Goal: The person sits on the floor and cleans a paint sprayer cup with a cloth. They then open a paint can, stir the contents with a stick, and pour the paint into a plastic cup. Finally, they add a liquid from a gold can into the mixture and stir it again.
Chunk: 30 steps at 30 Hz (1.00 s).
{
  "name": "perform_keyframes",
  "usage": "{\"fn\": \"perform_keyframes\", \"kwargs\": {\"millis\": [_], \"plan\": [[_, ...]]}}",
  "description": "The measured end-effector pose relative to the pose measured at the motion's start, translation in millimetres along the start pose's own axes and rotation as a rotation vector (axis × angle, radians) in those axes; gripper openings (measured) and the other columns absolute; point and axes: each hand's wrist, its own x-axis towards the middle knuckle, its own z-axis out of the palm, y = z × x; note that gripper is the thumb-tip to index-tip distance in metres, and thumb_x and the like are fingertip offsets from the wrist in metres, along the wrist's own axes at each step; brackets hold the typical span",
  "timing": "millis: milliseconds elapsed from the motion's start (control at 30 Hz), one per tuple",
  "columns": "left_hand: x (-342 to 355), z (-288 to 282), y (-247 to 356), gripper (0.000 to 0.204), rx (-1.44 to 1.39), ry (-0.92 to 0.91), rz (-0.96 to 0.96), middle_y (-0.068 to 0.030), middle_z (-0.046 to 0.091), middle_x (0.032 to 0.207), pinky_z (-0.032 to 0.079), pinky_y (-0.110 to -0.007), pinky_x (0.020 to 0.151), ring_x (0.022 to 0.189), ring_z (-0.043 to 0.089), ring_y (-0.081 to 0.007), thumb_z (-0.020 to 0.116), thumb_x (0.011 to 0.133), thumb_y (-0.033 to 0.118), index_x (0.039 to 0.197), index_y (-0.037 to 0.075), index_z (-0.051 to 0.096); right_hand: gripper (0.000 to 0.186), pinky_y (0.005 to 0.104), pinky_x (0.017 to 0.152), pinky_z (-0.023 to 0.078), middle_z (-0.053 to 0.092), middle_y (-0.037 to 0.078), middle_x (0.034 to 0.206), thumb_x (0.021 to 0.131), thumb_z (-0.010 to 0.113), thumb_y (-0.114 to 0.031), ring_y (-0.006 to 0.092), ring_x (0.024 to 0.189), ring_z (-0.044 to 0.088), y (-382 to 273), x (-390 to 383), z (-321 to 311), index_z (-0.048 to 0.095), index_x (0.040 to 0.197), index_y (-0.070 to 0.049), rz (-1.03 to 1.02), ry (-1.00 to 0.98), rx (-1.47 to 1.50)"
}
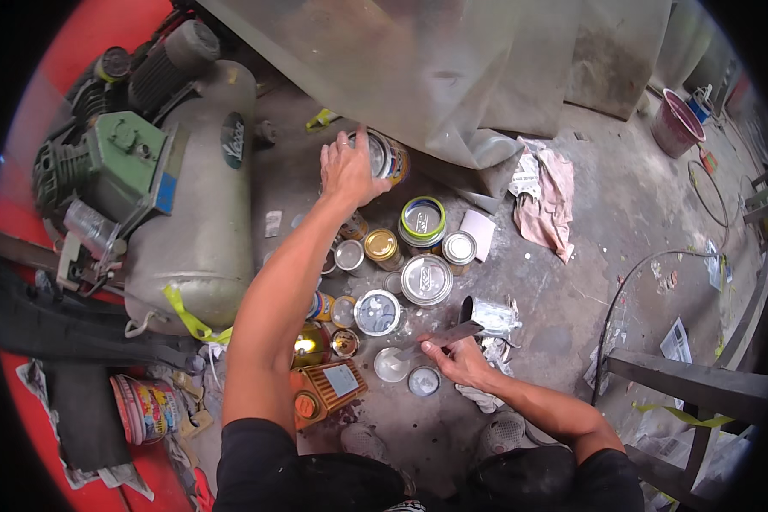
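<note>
My left hand (350,173) reaches far forward, its fingers wrapped round the side and rim of a paint can (396,160) with a metal lid. Close to my feet, my right hand (459,362) is closed on a flat, dark stirring stick (442,335). The stick's lower end points into a small open tin (390,365) with pale contents. Beside that tin stands another small round tin (424,381). Between my hands are several lidded cans, among them a green-rimmed can (422,218), a gold-lidded can (381,245) and a wide silver-lidded can (427,280).
At left lies a large air compressor tank (200,230) with a green pump (132,158). An orange rectangular tin (328,392) sits near my left arm. Plastic sheeting (418,77) hangs ahead. A pink rag (548,205), a maroon bucket (677,125) and a black hose (627,294) lie rightward.
</note>
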Motion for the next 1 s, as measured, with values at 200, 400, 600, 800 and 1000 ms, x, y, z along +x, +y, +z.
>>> {"fn": "perform_keyframes", "kwargs": {"millis": [200,400,600,800,1000], "plan": [[25.1,76.0,-1.7,0.114,-0.004,-0.232,-0.035,-0.0318,0.041,0.147,0.023,-0.054,0.118,0.138,0.04,-0.0442,0.085,0.065,0.051,0.154,0.007,0.03,0.027,0.0369,0.075,0.056,0.075,0.013,0.109,0.099,0.064,-0.024,0.0235,0.09,0.072,-0.7,-8.5,-8.5,0.073,0.107,-0.001,0.087,-0.027,0.068],[25.3,116.9,-1.8,0.116,-0.038,-0.345,-0.113,-0.0313,0.042,0.147,0.013,-0.057,0.121,0.141,0.037,-0.0428,0.082,0.066,0.06,0.156,0.011,0.028,0.029,0.0378,0.079,0.056,0.073,0.014,0.113,0.1,0.062,-0.026,0.0303,0.095,0.072,-27.1,-6.5,-16.2,0.072,0.111,-0.002,0.218,-0.148,-0.029],[0.3,125.6,-20.2,0.085,-0.001,-0.452,-0.08,-0.026,0.042,0.151,0.008,-0.058,0.122,0.146,0.028,-0.0412,0.06,0.084,0.07,0.14,0.005,0.057,0.025,0.0403,0.079,0.058,0.074,0.014,0.104,0.098,0.064,-0.024,0.0341,0.088,0.072,-22.0,0.6,6.7,0.074,0.106,-0.003,-0.019,-0.147,-0.167],[-84.8,0.1,-55.4,0.058,-0.277,-0.323,0.232,-0.0217,0.057,0.138,0.039,-0.048,0.11,0.127,0.054,-0.0396,0.062,0.094,0.049,0.133,0.006,0.061,0.017,0.0416,0.069,0.055,0.07,0.014,0.087,0.09,0.071,-0.02,0.0338,0.079,0.069,10.8,10.8,38.8,0.074,0.088,-0.003,-0.089,-0.076,-0.21],[-338.6,-119.6,-132.7,0.019,-0.538,0.152,-0.503,-0.012,0.069,0.092,0.05,-0.031,0.081,0.086,0.067,-0.0217,0.057,0.099,0.01,0.108,-0.005,0.065,0.025,0.0457,0.076,0.053,0.069,0.02,0.092,0.091,0.066,-0.022,0.0388,0.089,0.067,37.1,25.6,52.0,0.069,0.105,-0.002,-0.042,-0.101,-0.333]]}}
